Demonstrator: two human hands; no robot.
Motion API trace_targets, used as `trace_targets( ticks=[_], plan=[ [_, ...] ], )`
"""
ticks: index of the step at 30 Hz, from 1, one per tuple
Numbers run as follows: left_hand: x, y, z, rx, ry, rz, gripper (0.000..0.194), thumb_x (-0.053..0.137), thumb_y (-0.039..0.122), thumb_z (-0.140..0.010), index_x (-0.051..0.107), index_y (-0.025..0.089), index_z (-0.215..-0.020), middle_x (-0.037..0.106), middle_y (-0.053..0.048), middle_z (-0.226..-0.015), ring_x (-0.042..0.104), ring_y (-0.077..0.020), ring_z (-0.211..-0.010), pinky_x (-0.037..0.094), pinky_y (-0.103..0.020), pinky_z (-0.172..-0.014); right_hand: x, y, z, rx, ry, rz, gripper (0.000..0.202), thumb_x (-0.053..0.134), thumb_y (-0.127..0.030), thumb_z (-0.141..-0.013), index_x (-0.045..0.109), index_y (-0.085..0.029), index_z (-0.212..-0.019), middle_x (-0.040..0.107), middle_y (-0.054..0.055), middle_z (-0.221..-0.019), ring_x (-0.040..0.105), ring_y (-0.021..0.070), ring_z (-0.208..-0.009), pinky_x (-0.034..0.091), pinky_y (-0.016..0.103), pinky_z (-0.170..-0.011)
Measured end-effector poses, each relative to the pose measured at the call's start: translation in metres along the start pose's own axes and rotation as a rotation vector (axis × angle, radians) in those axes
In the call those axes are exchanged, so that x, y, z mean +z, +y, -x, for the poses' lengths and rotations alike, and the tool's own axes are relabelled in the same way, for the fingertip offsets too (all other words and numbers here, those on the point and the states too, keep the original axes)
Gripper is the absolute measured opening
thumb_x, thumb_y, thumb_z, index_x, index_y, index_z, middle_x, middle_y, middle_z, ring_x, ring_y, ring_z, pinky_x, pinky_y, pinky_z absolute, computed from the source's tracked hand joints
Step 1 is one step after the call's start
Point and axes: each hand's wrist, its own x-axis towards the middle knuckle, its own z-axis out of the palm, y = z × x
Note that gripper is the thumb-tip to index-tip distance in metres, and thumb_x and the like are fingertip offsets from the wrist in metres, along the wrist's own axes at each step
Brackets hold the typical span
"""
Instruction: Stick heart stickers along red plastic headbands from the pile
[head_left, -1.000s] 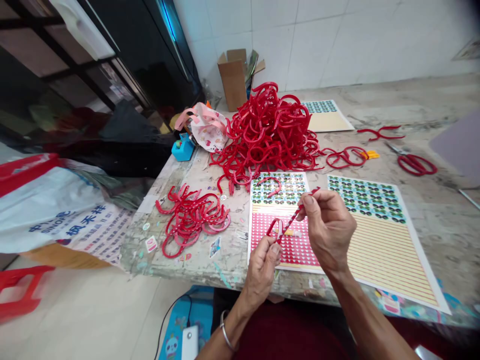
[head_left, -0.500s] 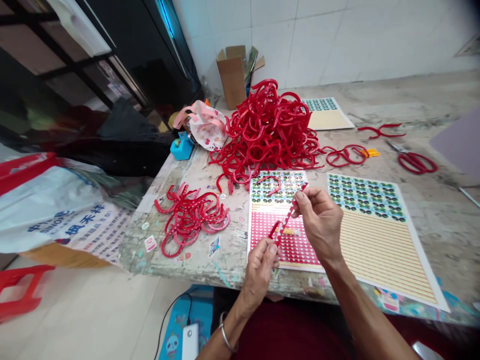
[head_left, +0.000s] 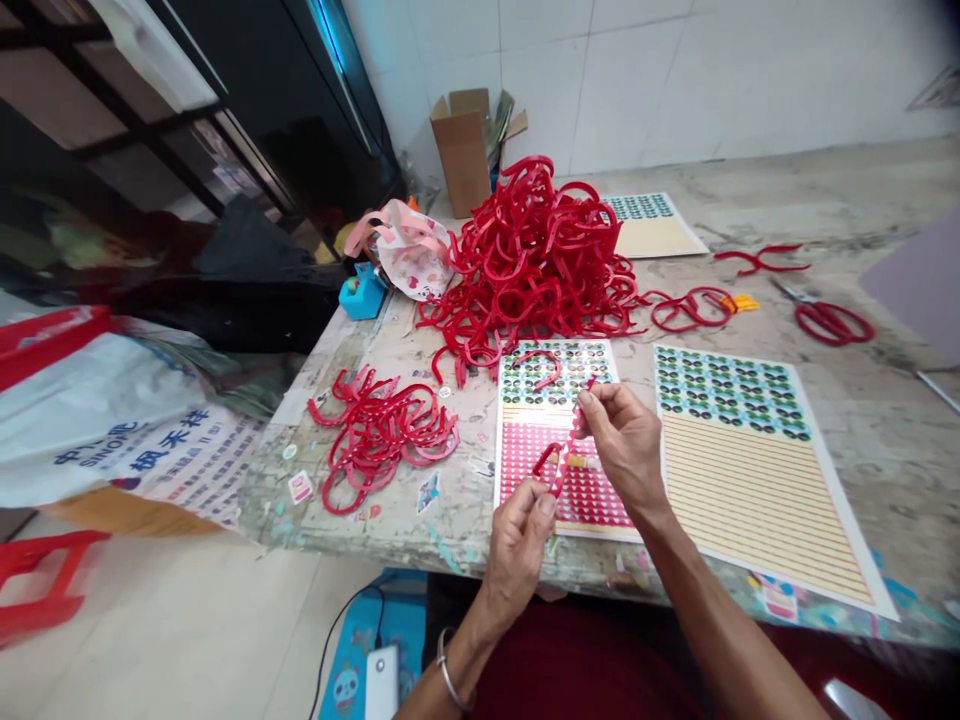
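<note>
My left hand (head_left: pixel 521 540) is closed on a red headband (head_left: pixel 545 460), whose curved end sticks up past the fingers. A narrow red strip with white marks, a sticker strip (head_left: pixel 568 455), runs from there up to my right hand (head_left: pixel 628 445), which pinches it near its upper end between thumb and fingers. How far the strip lies against the headband, I cannot tell. Both hands are over a sticker sheet (head_left: pixel 514 455) with red-and-white rows and green-blue pictures. One loose headband (head_left: pixel 556 372) rests on the sheet's upper part.
Behind the sheet rises a large heap of red headbands (head_left: pixel 525 260); a smaller patterned pile (head_left: pixel 390 430) lies left. At right are another sticker sheet (head_left: pixel 757 490) and red-handled scissors (head_left: pixel 832 320). A blue tape dispenser (head_left: pixel 362 295) and a cardboard box (head_left: pixel 461 160) stand at the back.
My right hand has moved down and left, closer to my left hand, still pinching the strip. My left hand has hardly moved and keeps hold of the headband.
</note>
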Motion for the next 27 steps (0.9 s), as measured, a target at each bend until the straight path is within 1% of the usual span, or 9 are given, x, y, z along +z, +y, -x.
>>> trace_targets(
  ticks=[6, 11, 13, 15, 17, 21, 22, 24, 27],
  plan=[
    [0.002, 0.003, 0.0, 0.039, -0.003, -0.016, 0.032, 0.044, 0.044, -0.089, 0.043, 0.018, -0.07, 0.033, 0.005, -0.059, 0.028, -0.0091, -0.054, 0.024, -0.024, -0.053, 0.001, 0.006, 0.003, 0.085, -0.072, -0.069, 0.019, 0.061, -0.037, -0.08, 0.055, -0.019, -0.078, 0.054, -0.004, -0.063, 0.047, 0.0078, -0.052, 0.043, 0.019, -0.047],
    [0.0, 0.003, 0.003, 0.06, 0.01, -0.039, 0.035, 0.046, 0.045, -0.087, 0.04, 0.018, -0.065, 0.034, 0.004, -0.057, 0.028, -0.0093, -0.054, 0.024, -0.024, -0.053, 0.002, 0.004, 0.009, 0.253, -0.197, -0.159, 0.026, 0.06, -0.043, -0.079, 0.052, -0.018, -0.077, 0.067, 0.004, -0.084, 0.049, 0.0079, -0.051, 0.046, 0.02, -0.046],
    [-0.002, 0.002, 0.005, 0.068, 0.017, -0.035, 0.036, 0.046, 0.046, -0.087, 0.039, 0.019, -0.064, 0.033, 0.004, -0.056, 0.028, -0.0093, -0.053, 0.024, -0.025, -0.052, 0.002, 0.003, 0.012, 0.312, -0.231, -0.177, 0.028, 0.061, -0.044, -0.078, 0.051, -0.018, -0.076, 0.068, 0.004, -0.084, 0.051, 0.0082, -0.051, 0.046, 0.021, -0.047],
    [-0.003, 0.0, 0.007, 0.069, 0.032, -0.025, 0.037, 0.047, 0.047, -0.086, 0.039, 0.019, -0.063, 0.032, 0.004, -0.056, 0.028, -0.0095, -0.054, 0.025, -0.025, -0.053, 0.002, 0.004, 0.014, 0.329, -0.249, -0.178, 0.028, 0.062, -0.044, -0.077, 0.051, -0.018, -0.076, 0.069, 0.004, -0.081, 0.054, 0.0091, -0.055, 0.047, 0.02, -0.048],
    [-0.004, -0.003, 0.008, 0.058, 0.053, -0.012, 0.038, 0.047, 0.047, -0.086, 0.038, 0.019, -0.062, 0.032, 0.004, -0.056, 0.029, -0.0096, -0.054, 0.026, -0.025, -0.054, 0.002, 0.006, 0.016, 0.314, -0.273, -0.162, 0.028, 0.062, -0.043, -0.077, 0.05, -0.018, -0.075, 0.069, 0.005, -0.078, 0.052, 0.008, -0.052, 0.043, 0.018, -0.045],
    [-0.004, -0.006, 0.009, 0.031, 0.075, 0.029, 0.039, 0.048, 0.05, -0.084, 0.038, 0.019, -0.061, 0.032, 0.004, -0.055, 0.03, -0.0096, -0.053, 0.029, -0.024, -0.054, 0.005, 0.009, 0.019, 0.331, -0.352, -0.17, 0.031, 0.057, -0.048, -0.08, 0.046, -0.019, -0.079, 0.069, 0.003, -0.069, 0.038, 0.0044, -0.036, 0.03, 0.016, -0.032],
    [-0.005, -0.006, 0.01, 0.028, 0.066, 0.046, 0.039, 0.048, 0.05, -0.083, 0.038, 0.019, -0.061, 0.033, 0.004, -0.055, 0.03, -0.0096, -0.053, 0.029, -0.024, -0.055, 0.006, 0.009, 0.02, 0.35, -0.374, -0.191, 0.033, 0.056, -0.05, -0.08, 0.045, -0.02, -0.08, 0.068, 0.003, -0.068, 0.039, 0.0046, -0.034, 0.03, 0.016, -0.031],
    [-0.007, -0.005, 0.01, 0.032, 0.034, 0.086, 0.038, 0.047, 0.049, -0.084, 0.037, 0.019, -0.061, 0.033, 0.004, -0.055, 0.031, -0.0099, -0.053, 0.03, -0.025, -0.055, 0.007, 0.008, 0.021, 0.373, -0.401, -0.228, 0.034, 0.055, -0.052, -0.079, 0.043, -0.02, -0.081, 0.068, 0.001, -0.068, 0.046, 0.0062, -0.036, 0.037, 0.017, -0.033],
    [-0.013, 0.002, 0.009, 0.036, -0.046, 0.087, 0.035, 0.046, 0.044, -0.086, 0.041, 0.018, -0.063, 0.036, 0.003, -0.057, 0.033, -0.0103, -0.055, 0.03, -0.025, -0.056, 0.009, 0.004, 0.024, 0.324, -0.375, -0.215, 0.032, 0.056, -0.05, -0.08, 0.042, -0.021, -0.081, 0.067, 0.0, -0.069, 0.053, 0.0085, -0.042, 0.044, 0.02, -0.039]
  ],
)
